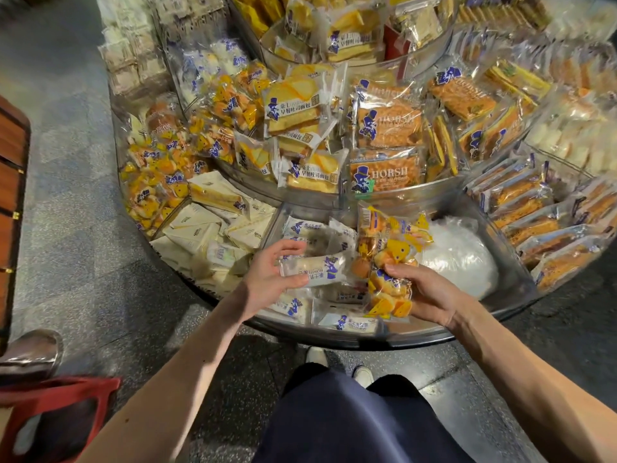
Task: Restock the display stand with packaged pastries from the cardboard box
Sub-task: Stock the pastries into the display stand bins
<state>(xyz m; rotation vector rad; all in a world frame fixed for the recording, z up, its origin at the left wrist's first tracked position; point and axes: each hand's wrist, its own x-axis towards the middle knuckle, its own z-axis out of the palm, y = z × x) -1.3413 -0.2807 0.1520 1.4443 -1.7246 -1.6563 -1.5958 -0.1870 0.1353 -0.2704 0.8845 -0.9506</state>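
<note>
My left hand (267,279) grips a long white blue-logoed pastry packet (320,270), axis nine-to-three, just above the near bin of the round metal display stand (434,336), while my right hand (430,295) at three o'clock clutches what seem several yellow bun packets (390,259).

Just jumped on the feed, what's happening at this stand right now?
A person stands at the tiered display stand, both hands over its front lower compartment. The left hand grips a long white-wrapped pastry. The right hand holds a cluster of yellow-wrapped pastries. More white packs lie in the compartment beneath, beside a crumpled clear plastic bag. No cardboard box is in view.
</note>
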